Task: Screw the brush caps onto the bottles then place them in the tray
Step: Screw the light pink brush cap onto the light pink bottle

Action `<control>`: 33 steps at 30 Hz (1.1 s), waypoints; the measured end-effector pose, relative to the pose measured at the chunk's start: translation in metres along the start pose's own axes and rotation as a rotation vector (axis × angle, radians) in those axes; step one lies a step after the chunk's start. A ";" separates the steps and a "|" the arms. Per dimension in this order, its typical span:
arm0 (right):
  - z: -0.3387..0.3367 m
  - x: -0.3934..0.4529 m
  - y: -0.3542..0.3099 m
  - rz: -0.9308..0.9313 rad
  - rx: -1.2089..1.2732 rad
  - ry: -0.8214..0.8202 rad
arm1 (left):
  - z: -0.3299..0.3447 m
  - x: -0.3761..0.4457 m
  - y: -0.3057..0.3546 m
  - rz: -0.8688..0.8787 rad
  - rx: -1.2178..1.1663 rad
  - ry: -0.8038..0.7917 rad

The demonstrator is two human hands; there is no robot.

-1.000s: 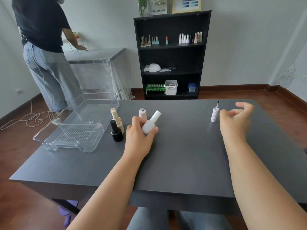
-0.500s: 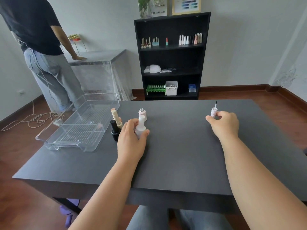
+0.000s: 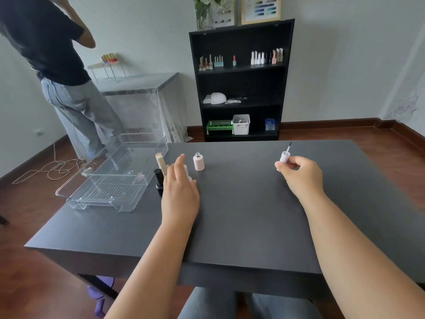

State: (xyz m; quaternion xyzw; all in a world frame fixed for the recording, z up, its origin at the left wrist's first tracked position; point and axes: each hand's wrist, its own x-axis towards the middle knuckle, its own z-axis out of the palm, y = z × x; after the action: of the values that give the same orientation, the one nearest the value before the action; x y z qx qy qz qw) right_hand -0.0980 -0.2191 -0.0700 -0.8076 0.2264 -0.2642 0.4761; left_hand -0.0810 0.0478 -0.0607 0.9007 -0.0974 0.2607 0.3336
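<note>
A pink bottle (image 3: 198, 162) stands uncapped on the dark table (image 3: 241, 215). To its left my left hand (image 3: 180, 189) has its fingers spread just in front of a white capped bottle (image 3: 188, 174), which it mostly hides. A beige bottle (image 3: 161, 164) and a black bottle (image 3: 158, 181) stand left of that hand, beside the clear tray (image 3: 110, 199). My right hand (image 3: 300, 173) pinches a white brush cap (image 3: 284, 156) at the right of the table, brush pointing up.
The clear tray lies at the table's left edge. A person in a black shirt stands beyond it at the left. A black shelf (image 3: 240, 79) with bottles stands against the back wall.
My left hand stood the white bottle upright next to the black and beige bottles and spread its fingers. My right hand reached the brush cap and closed on it.
</note>
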 end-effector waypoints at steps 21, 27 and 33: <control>0.000 -0.004 -0.004 0.087 0.001 0.017 | 0.056 0.028 0.016 -0.438 -0.231 -0.215; -0.002 -0.007 -0.003 0.070 0.035 -0.041 | 0.061 0.054 0.007 -0.408 -0.147 -0.238; 0.003 -0.008 -0.004 -0.022 0.110 -0.152 | 0.065 0.062 0.002 -0.312 -0.086 -0.249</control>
State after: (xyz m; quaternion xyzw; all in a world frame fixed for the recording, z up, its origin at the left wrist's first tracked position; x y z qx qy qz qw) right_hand -0.1019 -0.2101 -0.0694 -0.8003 0.1658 -0.2194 0.5328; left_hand -0.0028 0.0033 -0.0683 0.9151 -0.0081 0.0883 0.3935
